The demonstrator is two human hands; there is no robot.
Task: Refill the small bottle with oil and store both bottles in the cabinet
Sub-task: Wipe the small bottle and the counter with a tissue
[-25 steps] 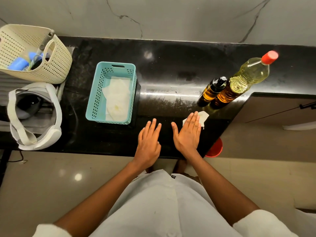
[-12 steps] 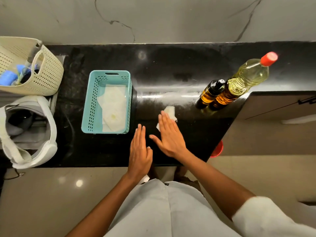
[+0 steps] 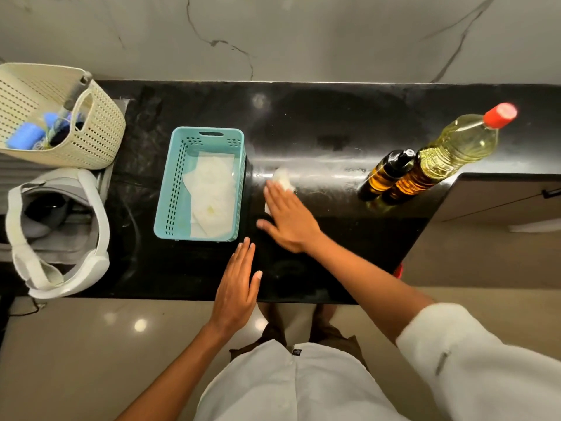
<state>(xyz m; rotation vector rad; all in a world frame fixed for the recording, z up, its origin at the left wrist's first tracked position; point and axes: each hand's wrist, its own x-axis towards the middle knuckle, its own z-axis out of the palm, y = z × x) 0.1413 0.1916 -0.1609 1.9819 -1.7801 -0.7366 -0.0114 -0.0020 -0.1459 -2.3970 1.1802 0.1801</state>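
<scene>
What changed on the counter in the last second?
The right hand, fingers flat on the white paper tissue, slid it left across the black stone countertop, away from the small dark-capped bottle and the tall red-capped oil bottle, toward the teal plastic basket. Nothing grasped or released. The left hand, bottles and basket stayed put.

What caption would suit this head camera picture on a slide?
Right hand presses a white tissue on the black counter, left hand flat nearby; small bottle and large bottle stand at right.
</scene>
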